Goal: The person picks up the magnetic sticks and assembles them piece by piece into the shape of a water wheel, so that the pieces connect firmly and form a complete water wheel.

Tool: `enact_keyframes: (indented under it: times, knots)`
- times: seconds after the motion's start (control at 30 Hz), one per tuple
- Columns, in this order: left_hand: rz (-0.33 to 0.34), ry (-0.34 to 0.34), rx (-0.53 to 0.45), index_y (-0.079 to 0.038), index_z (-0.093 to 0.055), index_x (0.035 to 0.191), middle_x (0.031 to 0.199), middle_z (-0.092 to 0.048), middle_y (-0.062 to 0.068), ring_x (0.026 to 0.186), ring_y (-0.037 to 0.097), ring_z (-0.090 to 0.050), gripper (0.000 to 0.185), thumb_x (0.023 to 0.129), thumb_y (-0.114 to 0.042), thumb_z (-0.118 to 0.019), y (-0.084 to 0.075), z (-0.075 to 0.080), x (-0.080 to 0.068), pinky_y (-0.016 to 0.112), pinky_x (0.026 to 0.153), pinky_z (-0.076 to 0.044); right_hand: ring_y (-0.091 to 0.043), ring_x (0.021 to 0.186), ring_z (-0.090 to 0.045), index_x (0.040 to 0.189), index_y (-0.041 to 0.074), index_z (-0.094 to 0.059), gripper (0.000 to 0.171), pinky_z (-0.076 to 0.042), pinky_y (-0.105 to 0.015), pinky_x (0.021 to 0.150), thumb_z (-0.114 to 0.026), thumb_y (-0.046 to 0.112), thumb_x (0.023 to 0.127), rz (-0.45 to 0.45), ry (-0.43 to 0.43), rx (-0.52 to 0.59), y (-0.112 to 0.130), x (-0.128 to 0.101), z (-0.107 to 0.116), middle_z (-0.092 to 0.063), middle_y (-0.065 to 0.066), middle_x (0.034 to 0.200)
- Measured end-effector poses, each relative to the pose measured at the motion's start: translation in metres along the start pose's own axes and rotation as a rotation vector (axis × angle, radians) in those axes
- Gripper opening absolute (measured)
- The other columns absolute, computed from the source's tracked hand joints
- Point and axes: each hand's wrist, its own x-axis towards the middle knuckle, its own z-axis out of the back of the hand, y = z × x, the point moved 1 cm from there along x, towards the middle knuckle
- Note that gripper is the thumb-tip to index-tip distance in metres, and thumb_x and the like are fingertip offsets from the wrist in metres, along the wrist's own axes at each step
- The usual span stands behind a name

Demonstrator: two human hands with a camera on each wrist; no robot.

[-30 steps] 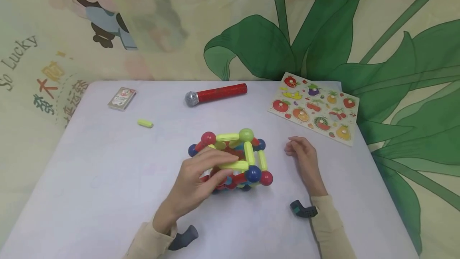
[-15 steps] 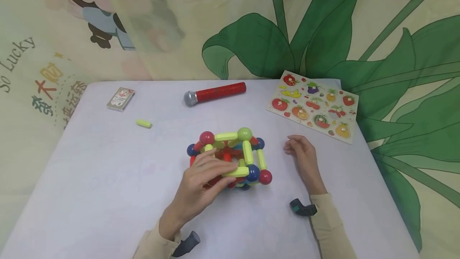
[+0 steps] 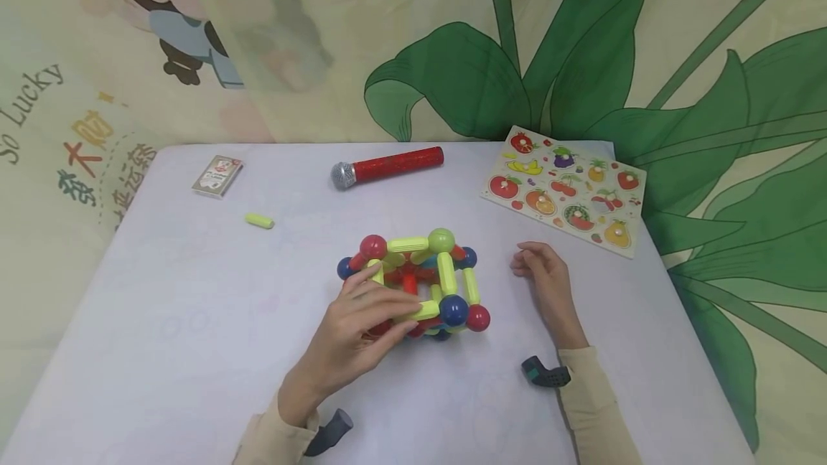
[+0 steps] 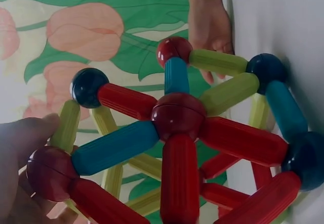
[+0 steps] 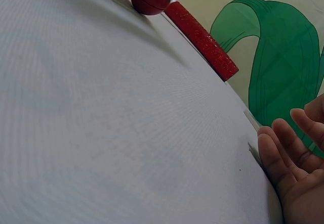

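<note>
A frame of magnetic rods and balls (image 3: 447, 275) in yellow-green, red and blue stands mid-table. My left hand (image 3: 362, 325) pinches a yellow-green magnetic rod (image 3: 426, 310) at the frame's top near side, between thumb and fingers. That rod's right end meets a blue ball (image 3: 454, 311); its left end is hidden by the fingers. In the left wrist view, the fingers lie at the left, behind a dark red ball (image 4: 51, 173) and a yellow-green rod (image 4: 66, 127). My right hand (image 3: 547, 289) rests loosely curled on the table, right of the frame, holding nothing.
A loose yellow-green rod (image 3: 260, 221) lies at the left, with a card box (image 3: 219, 176) behind it. The red toy microphone (image 3: 394, 166) lies near the back edge. A fruit puzzle board (image 3: 568, 192) sits at the back right, overhanging the table's right edge.
The left hand has drawn the pinched rod's left end slightly towards me, so it now slants, and the blue ball has shifted a little. The right hand has stayed still.
</note>
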Motion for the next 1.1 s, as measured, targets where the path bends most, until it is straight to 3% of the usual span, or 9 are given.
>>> enact_keyframes:
  times: [0.27, 0.43, 0.57, 0.67, 0.77, 0.87, 0.93, 1.0, 1.1]
  knots:
    - [-0.027, 0.085, 0.053, -0.009, -0.074, 0.099, 0.100, -0.072, -0.002, 0.096, 0.010, -0.063, 0.030, 0.071, -0.005, -0.081, -0.001, 0.003, 0.004, 0.050, 0.109, -0.033, -0.005, 0.085, -0.063, 0.121, 0.001, -0.056, 0.036, -0.053, -0.016, 0.078, -0.049, 0.030, 0.101, -0.001, -0.007, -0.014, 0.000, 0.000, -0.001, -0.062, -0.016, 0.102]
    - [-0.031, 0.090, 0.101, -0.010, -0.075, 0.100, 0.099, -0.072, -0.003, 0.095, 0.009, -0.062, 0.031, 0.070, -0.007, -0.082, -0.001, 0.002, 0.004, 0.050, 0.109, -0.032, -0.005, 0.086, -0.063, 0.121, 0.001, -0.055, 0.037, -0.053, -0.015, 0.078, -0.049, 0.031, 0.101, 0.005, -0.008, -0.033, 0.000, 0.001, -0.001, -0.061, -0.017, 0.103]
    - [-0.031, 0.035, 0.070, -0.008, -0.073, 0.102, 0.101, -0.071, 0.000, 0.098, 0.013, -0.062, 0.021, 0.082, -0.016, -0.076, 0.001, 0.008, 0.002, 0.045, 0.111, -0.032, -0.005, 0.086, -0.063, 0.121, 0.001, -0.055, 0.037, -0.053, -0.015, 0.078, -0.050, 0.031, 0.100, 0.001, -0.005, -0.029, 0.000, 0.000, -0.001, -0.062, -0.017, 0.103]
    - [0.009, -0.076, 0.028, -0.003, -0.072, 0.103, 0.104, -0.070, 0.007, 0.102, 0.017, -0.062, 0.021, 0.088, -0.018, -0.070, 0.015, 0.026, -0.002, 0.037, 0.109, -0.037, -0.005, 0.085, -0.063, 0.120, 0.000, -0.055, 0.037, -0.053, -0.016, 0.077, -0.050, 0.030, 0.100, -0.004, -0.002, -0.012, 0.000, 0.000, -0.001, -0.062, -0.015, 0.102]
    - [0.155, -0.220, 0.022, 0.001, -0.069, 0.107, 0.109, -0.068, 0.014, 0.107, 0.015, -0.061, 0.020, 0.087, -0.004, -0.068, 0.051, 0.061, -0.011, 0.030, 0.104, -0.041, -0.005, 0.084, -0.063, 0.120, -0.001, -0.056, 0.036, -0.053, -0.017, 0.077, -0.050, 0.029, 0.100, -0.008, -0.004, 0.007, 0.000, 0.001, -0.001, -0.062, -0.015, 0.101]
    - [0.421, -0.277, 0.100, -0.002, -0.064, 0.117, 0.121, -0.063, 0.014, 0.119, 0.012, -0.054, 0.032, 0.086, 0.004, -0.066, 0.104, 0.100, -0.026, 0.028, 0.106, -0.039, -0.004, 0.084, -0.062, 0.120, -0.001, -0.056, 0.036, -0.053, -0.016, 0.077, -0.051, 0.029, 0.100, -0.002, -0.006, -0.002, 0.001, 0.000, -0.001, -0.062, -0.016, 0.102]
    - [0.589, -0.221, 0.187, -0.003, -0.058, 0.126, 0.132, -0.055, 0.016, 0.129, 0.019, -0.047, 0.038, 0.089, 0.003, -0.062, 0.136, 0.121, -0.037, 0.038, 0.110, -0.035, -0.004, 0.085, -0.062, 0.120, -0.001, -0.056, 0.036, -0.053, -0.016, 0.077, -0.051, 0.029, 0.100, 0.004, -0.003, 0.000, 0.001, 0.000, -0.001, -0.061, -0.016, 0.102]
    - [0.736, -0.114, 0.251, -0.005, -0.052, 0.134, 0.143, -0.046, 0.017, 0.137, 0.030, -0.037, 0.043, 0.092, 0.000, -0.058, 0.162, 0.136, -0.047, 0.049, 0.112, -0.029, -0.004, 0.085, -0.062, 0.120, -0.001, -0.055, 0.035, -0.053, -0.016, 0.077, -0.051, 0.028, 0.100, 0.000, 0.000, 0.006, 0.002, 0.000, -0.001, -0.061, -0.015, 0.102]
    - [0.872, 0.030, 0.287, -0.005, -0.046, 0.139, 0.150, -0.034, 0.021, 0.140, 0.043, -0.024, 0.045, 0.095, 0.000, -0.052, 0.186, 0.148, -0.057, 0.061, 0.111, -0.020, -0.005, 0.084, -0.063, 0.119, -0.002, -0.056, 0.034, -0.054, -0.017, 0.077, -0.051, 0.026, 0.100, -0.010, 0.001, 0.025, 0.002, -0.001, -0.001, -0.061, -0.014, 0.100]
